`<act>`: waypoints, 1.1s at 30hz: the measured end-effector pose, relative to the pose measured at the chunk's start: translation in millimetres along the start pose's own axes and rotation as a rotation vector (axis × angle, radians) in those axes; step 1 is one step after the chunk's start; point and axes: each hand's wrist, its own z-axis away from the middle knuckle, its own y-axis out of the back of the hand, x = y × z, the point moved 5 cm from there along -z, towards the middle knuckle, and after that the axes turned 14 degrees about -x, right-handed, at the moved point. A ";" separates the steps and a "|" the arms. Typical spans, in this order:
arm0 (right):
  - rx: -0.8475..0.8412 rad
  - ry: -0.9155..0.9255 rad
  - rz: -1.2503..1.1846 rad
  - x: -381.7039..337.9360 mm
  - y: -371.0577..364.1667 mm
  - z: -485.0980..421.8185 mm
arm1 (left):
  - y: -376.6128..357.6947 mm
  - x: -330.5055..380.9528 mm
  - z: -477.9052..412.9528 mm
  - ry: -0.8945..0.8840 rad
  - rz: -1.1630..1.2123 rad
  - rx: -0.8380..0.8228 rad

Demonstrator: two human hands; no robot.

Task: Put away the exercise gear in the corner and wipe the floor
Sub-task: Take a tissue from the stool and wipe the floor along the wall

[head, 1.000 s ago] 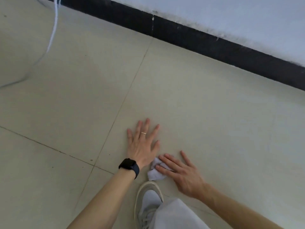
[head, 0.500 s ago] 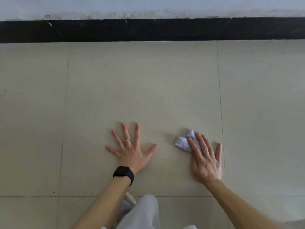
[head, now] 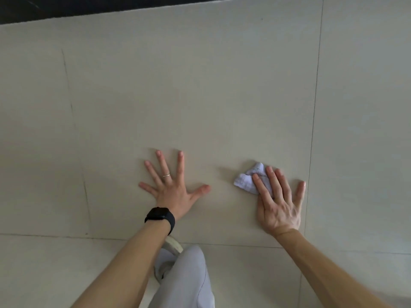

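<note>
The little white cloth lies bunched up on the tile floor, to the right and quite near. The right hand lies flat on top of it, with its fingers close together and pushing the cloth down, not curled round it. To the left, the left hand lies flat on the bare tile with its fingers spread wide apart, holding nothing. It has a thin ring and a black watch. A grey knee and a shoe are nearest. A dark baseboard runs along the far edge. No exercise gear shows. The cloth is small and only pushed on, so it could slip out from under the fingers on a fast wipe. Compared with half a second ago, both hands and the cloth sit almost the same, but less of the baseboard shows.
</note>
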 end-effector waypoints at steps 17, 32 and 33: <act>-0.465 0.322 -0.075 82.9 36.1 128.0 | -26.0 112.3 127.1 -0.010 -0.296 -0.315; -0.289 -0.173 -0.524 132.2 436.3 324.8 | 110.8 277.1 480.4 -0.279 -0.490 -0.304; -0.235 -0.196 -0.533 130.6 480.5 341.3 | 134.7 290.2 508.7 -0.323 -0.535 -0.268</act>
